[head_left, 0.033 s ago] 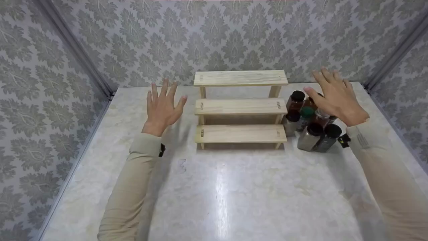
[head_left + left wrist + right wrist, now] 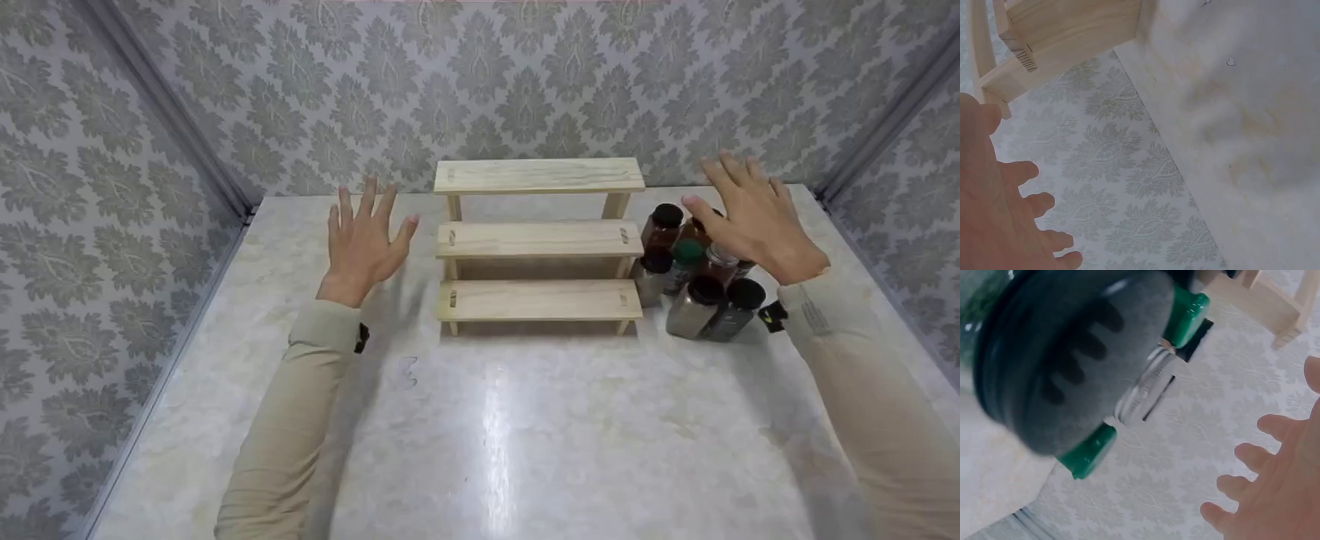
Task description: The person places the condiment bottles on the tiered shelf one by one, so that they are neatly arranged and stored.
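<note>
A three-tier wooden shelf (image 2: 540, 238) stands at the back middle of the table. To its left my left hand (image 2: 360, 251) hovers with spread fingers, holding nothing; the left wrist view shows the same hand (image 2: 994, 202) near the end of the shelf (image 2: 1067, 34). My right hand (image 2: 761, 221), also spread and holding nothing, is above a cluster of spice jars (image 2: 694, 311) right of the shelf. It hides some of them. Most lids are black; one lid is green (image 2: 688, 251). Close up in the right wrist view are a large black lid (image 2: 1084, 371) and a silver lid (image 2: 1143, 391).
The pale marbled table (image 2: 570, 435) reflects a bright streak of light. Patterned wall panels (image 2: 480, 82) enclose it at the back and sides, with grey corner posts (image 2: 172, 105). Small dark marks (image 2: 410, 371) show on the tabletop left of the middle.
</note>
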{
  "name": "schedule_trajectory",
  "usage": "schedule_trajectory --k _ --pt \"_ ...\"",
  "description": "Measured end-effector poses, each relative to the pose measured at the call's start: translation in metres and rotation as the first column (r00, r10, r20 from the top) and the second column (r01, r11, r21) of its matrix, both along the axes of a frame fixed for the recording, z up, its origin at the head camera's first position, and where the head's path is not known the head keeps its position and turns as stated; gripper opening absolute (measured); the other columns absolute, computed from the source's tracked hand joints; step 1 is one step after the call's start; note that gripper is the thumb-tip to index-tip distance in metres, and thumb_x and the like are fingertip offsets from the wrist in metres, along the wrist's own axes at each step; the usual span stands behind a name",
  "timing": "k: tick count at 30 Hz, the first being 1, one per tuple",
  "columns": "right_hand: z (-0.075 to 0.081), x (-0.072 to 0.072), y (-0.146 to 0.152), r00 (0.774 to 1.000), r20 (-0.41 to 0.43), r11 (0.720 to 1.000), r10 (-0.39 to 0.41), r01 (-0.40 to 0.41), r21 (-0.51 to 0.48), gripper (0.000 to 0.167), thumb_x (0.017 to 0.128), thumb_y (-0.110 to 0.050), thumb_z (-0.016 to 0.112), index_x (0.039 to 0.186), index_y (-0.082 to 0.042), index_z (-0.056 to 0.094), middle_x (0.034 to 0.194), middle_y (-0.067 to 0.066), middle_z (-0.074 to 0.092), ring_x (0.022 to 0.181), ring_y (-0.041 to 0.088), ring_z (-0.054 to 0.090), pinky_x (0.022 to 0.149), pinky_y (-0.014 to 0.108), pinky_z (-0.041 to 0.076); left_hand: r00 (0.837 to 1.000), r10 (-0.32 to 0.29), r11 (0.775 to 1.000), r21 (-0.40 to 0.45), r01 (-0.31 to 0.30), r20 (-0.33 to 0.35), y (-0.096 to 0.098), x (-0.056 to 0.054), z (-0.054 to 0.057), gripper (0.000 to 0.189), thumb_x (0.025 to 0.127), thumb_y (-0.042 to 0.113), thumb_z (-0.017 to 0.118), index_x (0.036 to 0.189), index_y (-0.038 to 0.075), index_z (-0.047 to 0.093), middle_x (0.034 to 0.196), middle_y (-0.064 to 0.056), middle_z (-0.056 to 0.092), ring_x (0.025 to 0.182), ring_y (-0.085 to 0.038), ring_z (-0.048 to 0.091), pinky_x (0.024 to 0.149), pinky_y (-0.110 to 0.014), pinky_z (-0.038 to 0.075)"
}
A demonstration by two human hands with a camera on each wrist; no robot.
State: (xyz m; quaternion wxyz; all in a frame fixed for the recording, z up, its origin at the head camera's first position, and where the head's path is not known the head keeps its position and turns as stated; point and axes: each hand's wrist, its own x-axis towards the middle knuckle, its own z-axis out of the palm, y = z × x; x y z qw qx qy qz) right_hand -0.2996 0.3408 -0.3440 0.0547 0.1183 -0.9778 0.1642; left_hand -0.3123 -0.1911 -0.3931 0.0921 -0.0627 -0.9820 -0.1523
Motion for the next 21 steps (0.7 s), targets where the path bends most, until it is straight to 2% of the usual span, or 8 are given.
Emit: schedule_trajectory --k 4,6,11,17,21 --pt "0.0 0.006 0.001 1.0 -0.018 0.998 0.007 -0.008 -0.056 0.079 0.112 -0.06 0.041 0.171 -0.01 0.023 0.176 0.028 0.014 0.159 0.057 0.013 0.12 0.084 0.012 1.0 -0.009 1.0 0.025 0.009 0.012 0.002 0.002 0.003 0.071 0.113 0.054 0.036 0.17 0.013 0.029 0.178 -0.02 0.017 0.161 -0.057 0.005 0.13 -0.071 0.01" --pt "0.001 0.012 0.002 0.999 -0.03 0.996 0.011 -0.014 -0.089 0.077 0.111 -0.057 0.046 0.17 -0.009 0.029 0.174 0.029 0.02 0.157 0.058 0.021 0.118 0.084 0.018 1.0 -0.02 0.998 0.053 0.019 0.02 0.005 0.005 0.005 0.07 0.113 0.052 0.037 0.17 0.011 0.031 0.176 -0.021 0.021 0.161 -0.057 0.009 0.13 -0.071 0.014" --pt "-0.002 0.029 0.009 0.999 -0.045 0.987 0.023 -0.03 -0.16 0.073 0.11 -0.051 0.056 0.165 -0.006 0.038 0.169 0.028 0.031 0.152 0.058 0.029 0.116 0.081 0.025 0.999 -0.044 0.99 0.137 0.04 0.027 0.008 0.015 0.006 0.067 0.114 0.047 0.04 0.168 0.008 0.034 0.173 -0.022 0.031 0.159 -0.053 0.024 0.128 -0.07 0.021" --pt "-0.012 0.053 0.02 0.995 -0.095 0.964 0.025 -0.049 -0.263 0.063 0.109 -0.039 0.063 0.161 -0.006 0.046 0.163 0.029 0.041 0.148 0.057 0.036 0.113 0.079 0.03 0.997 -0.076 0.965 0.255 0.069 0.016 0.014 0.032 -0.007 0.062 0.114 0.044 0.042 0.164 0.006 0.041 0.167 -0.02 0.041 0.151 -0.046 0.041 0.124 -0.066 0.032" --pt "-0.025 0.068 0.028 0.985 -0.168 0.943 0.032 -0.086 -0.322 0.055 0.108 -0.027 0.067 0.157 -0.006 0.052 0.155 0.027 0.051 0.141 0.052 0.045 0.111 0.074 0.036 0.991 -0.116 0.922 0.378 0.085 0.062 0.019 0.045 -0.021 0.057 0.115 0.036 0.043 0.163 0.006 0.041 0.167 -0.019 0.041 0.152 -0.043 0.041 0.126 -0.061 0.033"
